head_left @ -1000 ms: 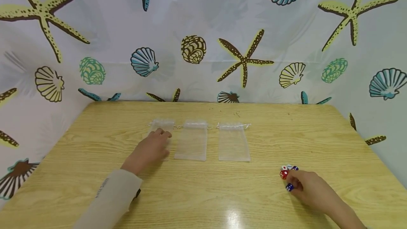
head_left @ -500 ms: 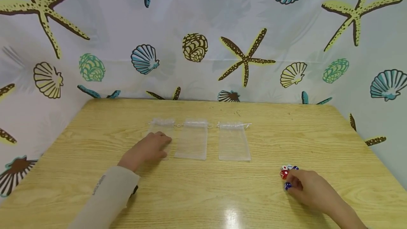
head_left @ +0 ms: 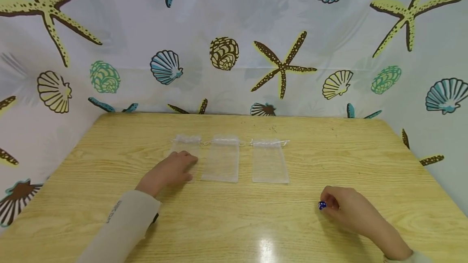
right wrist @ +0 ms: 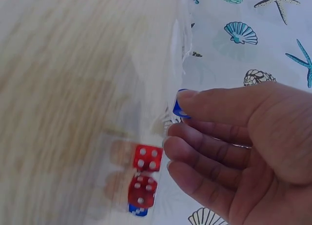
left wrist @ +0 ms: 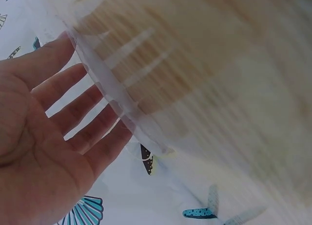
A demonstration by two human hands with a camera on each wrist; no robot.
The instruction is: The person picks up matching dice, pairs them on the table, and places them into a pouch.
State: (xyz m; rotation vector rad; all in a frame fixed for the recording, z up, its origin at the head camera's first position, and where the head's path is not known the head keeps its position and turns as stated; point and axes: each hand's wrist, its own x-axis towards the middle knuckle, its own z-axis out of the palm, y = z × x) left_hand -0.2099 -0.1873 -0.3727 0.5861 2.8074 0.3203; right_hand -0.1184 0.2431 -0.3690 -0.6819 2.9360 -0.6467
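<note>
My right hand [head_left: 349, 212] pinches a blue die [head_left: 321, 205] between thumb and fingertips, at the right of the table. In the right wrist view the thumb lies across this blue die [right wrist: 181, 104]. Below the fingers there, a red die [right wrist: 147, 158], a second red die [right wrist: 142, 191] and part of another blue die [right wrist: 138, 209] sit on the tabletop; the hand hides them in the head view. My left hand [head_left: 168, 171] rests over the leftmost sheer drawstring bag [head_left: 184, 145], its fingers [left wrist: 80, 108] extended in the left wrist view.
A middle sheer bag [head_left: 220, 161] and a right sheer bag [head_left: 270, 163] lie flat in a row with the left one. The wooden table [head_left: 234, 222] ends at a white cloth [head_left: 128, 48] printed with shells and starfish, which stands behind and along both sides.
My right hand has gripped the blue die and moved slightly left and away from me with it, covering the other dice. My left hand settled lower on the left bag, then stayed still.
</note>
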